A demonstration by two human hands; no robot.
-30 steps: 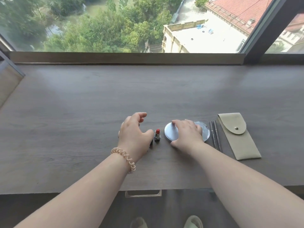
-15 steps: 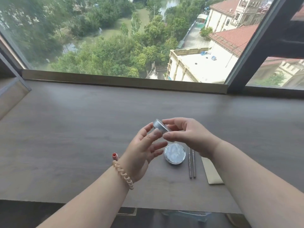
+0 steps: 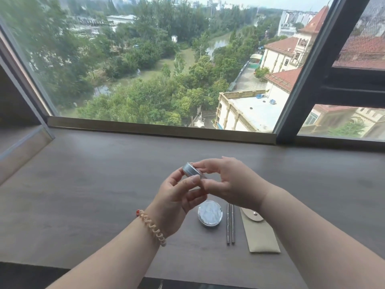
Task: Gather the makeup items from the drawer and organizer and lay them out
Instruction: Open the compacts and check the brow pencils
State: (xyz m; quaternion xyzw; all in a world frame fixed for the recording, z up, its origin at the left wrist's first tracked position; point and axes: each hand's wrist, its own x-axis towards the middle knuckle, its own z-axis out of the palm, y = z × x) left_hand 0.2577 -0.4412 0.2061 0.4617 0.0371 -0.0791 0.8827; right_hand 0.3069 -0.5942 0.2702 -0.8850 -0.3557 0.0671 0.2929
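Both hands meet above the desk, around one small thing. In the head view, the left hand (image 3: 177,198) curls its thumb and fingers round a silver tin (image 3: 190,170), and the right hand (image 3: 231,184) pinches the tin's near end with its fingertips. The tin is held up in the air, well clear of the wood, tilted on its side. Whether it is a lid or a whole pot I cannot tell.

Laying out seems to be the step in hand, with this piece being looked over or opened first. Below the hands a round compact (image 3: 210,213) lies flat. Just to its right are two thin sticks (image 3: 230,224) side by side, then a beige pouch (image 3: 259,232) with a snap. A red lipstick tip (image 3: 138,211) peeps out behind the left wrist, which wears a coiled hair tie (image 3: 153,227). Next, the tin likely needs setting down in a free spot along this row, gently and flat, since a round tin on its edge could roll.

The desk (image 3: 83,195) is dark, matt wood and runs up to a wide window (image 3: 166,59), which looks out over trees and red roofs.
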